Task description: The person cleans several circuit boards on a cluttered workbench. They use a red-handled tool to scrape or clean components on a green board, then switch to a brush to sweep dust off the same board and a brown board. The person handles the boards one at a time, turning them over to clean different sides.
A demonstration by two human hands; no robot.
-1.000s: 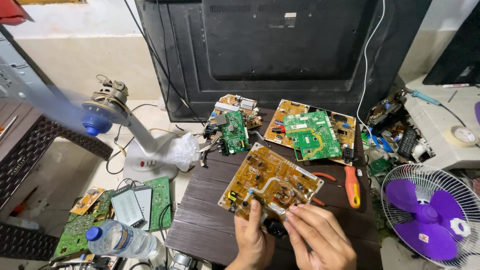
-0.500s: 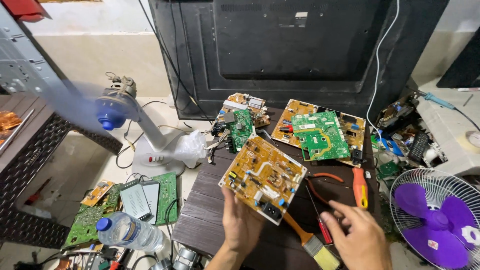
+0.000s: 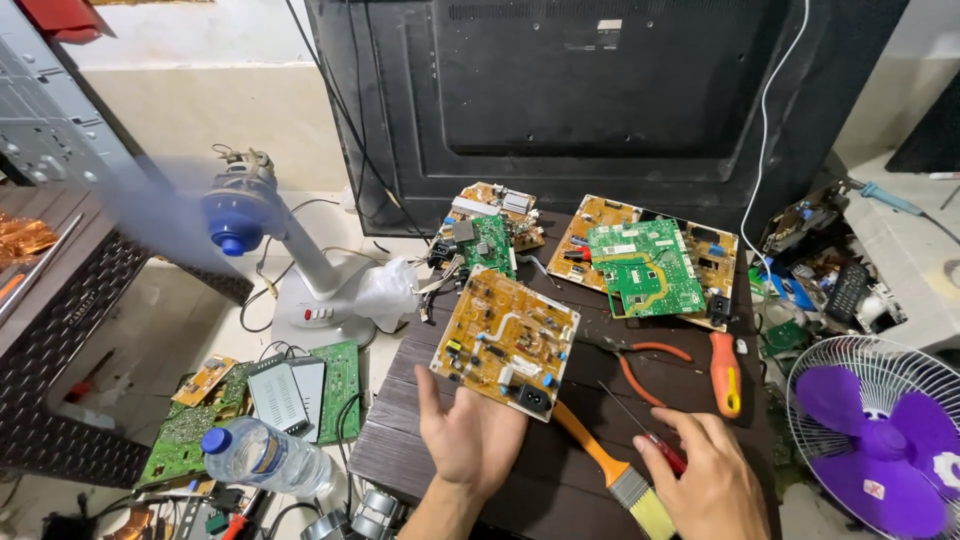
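My left hand (image 3: 468,442) holds a yellow circuit board (image 3: 506,341) by its near edge, tilted up off the dark wooden table (image 3: 400,440). My right hand (image 3: 702,480) rests at the table's near right, fingers closed around a thin red-handled screwdriver (image 3: 650,432). An orange-handled paintbrush (image 3: 610,467) lies on the table between my two hands. Orange-handled pliers (image 3: 650,362) and an orange screwdriver (image 3: 725,373) lie just beyond my right hand.
A green board on a yellow board (image 3: 648,262) and another green board (image 3: 490,244) lie at the table's far side, before a large black TV back (image 3: 590,90). A white-blue fan (image 3: 300,270), bottle (image 3: 262,455) and boards (image 3: 330,385) are left; a purple fan (image 3: 890,430) right.
My right hand let go of the board, moved to the near right and took hold of the red-handled screwdriver. My left hand lifted and tilted the yellow board.
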